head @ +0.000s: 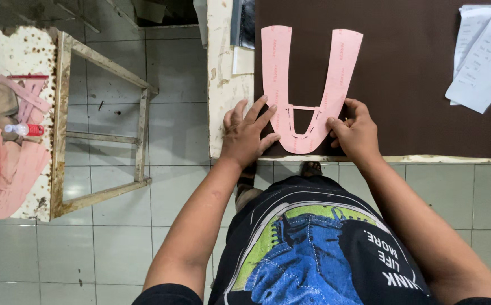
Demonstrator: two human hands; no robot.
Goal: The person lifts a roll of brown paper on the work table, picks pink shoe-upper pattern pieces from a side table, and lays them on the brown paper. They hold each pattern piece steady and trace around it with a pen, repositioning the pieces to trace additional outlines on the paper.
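On a dark brown sheet (403, 68) spread over a worn, cream-painted table (223, 85), a pink U-shaped pattern piece (307, 85) lies flat, its two long arms pointing away from the person and its rounded base near the table's front edge. The person stands at that edge, both bare hands pressing on the piece. The left hand (245, 135) lies open and flat, fingers spread, with the fingertips resting on the left side of the curved base. The right hand (358, 133) is loosely curled, its thumb and fingertips touching the right side of the base; it grips nothing that I can see. A narrow strip crosses between the two arms of the piece, with dashed cut marks below it. Well apart, at the far right of the brown sheet, lie some white printed papers (483, 56). To the left, across a pale tiled floor (115, 237), stands a rusty metal-framed bench (64, 113) carrying pink material (2, 175) and a small bottle with a red cap (25, 130).
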